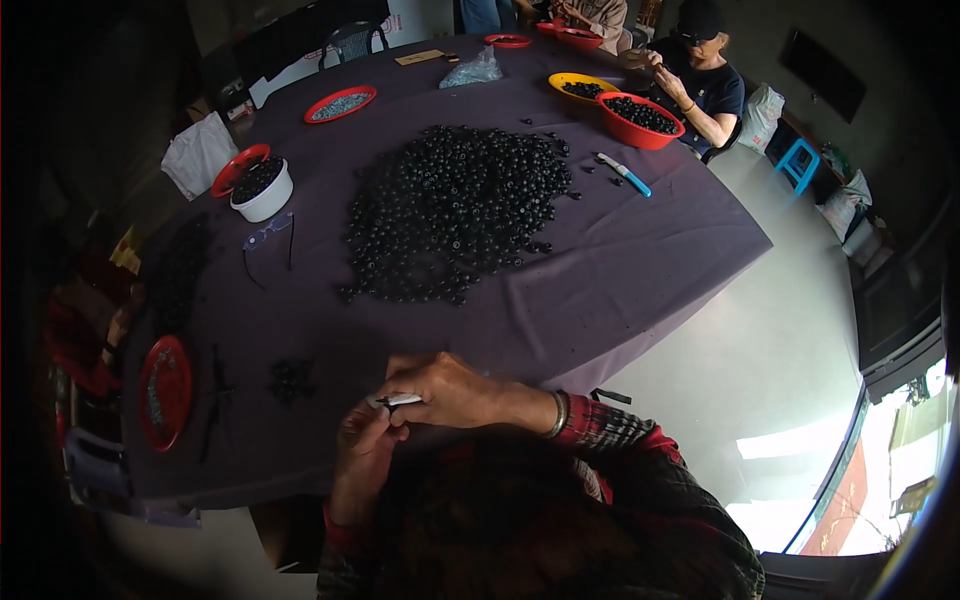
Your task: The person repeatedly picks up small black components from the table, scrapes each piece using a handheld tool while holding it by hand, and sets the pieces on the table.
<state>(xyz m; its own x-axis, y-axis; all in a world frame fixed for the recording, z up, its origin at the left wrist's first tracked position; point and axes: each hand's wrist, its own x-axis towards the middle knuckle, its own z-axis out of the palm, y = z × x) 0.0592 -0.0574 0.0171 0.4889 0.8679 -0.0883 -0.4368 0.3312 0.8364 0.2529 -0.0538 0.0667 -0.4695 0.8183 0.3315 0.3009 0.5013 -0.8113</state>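
Both my hands meet just over the near edge of the dark cloth-covered table (pixel 330 330). My right hand (pixel 452 388) is closed around a slim white tool (pixel 404 399), pen-like in shape; its exact kind does not show. Its tip points at the fingers of my left hand (pixel 363 448), which are pinched together. A small dark spot shows at that pinch, too small to name. Left of my hands lies a little cluster of black parts (pixel 291 380). Beyond them spreads a large heap of small black round parts (pixel 455 215).
At the left are a red plate (pixel 180 415), a white tub (pixel 266 203) of black parts and eyeglasses (pixel 268 232). A blue-handled knife (pixel 630 178) lies right of the heap, near a red basin (pixel 650 138) and a yellow plate (pixel 560 83). Other people sit around the table.
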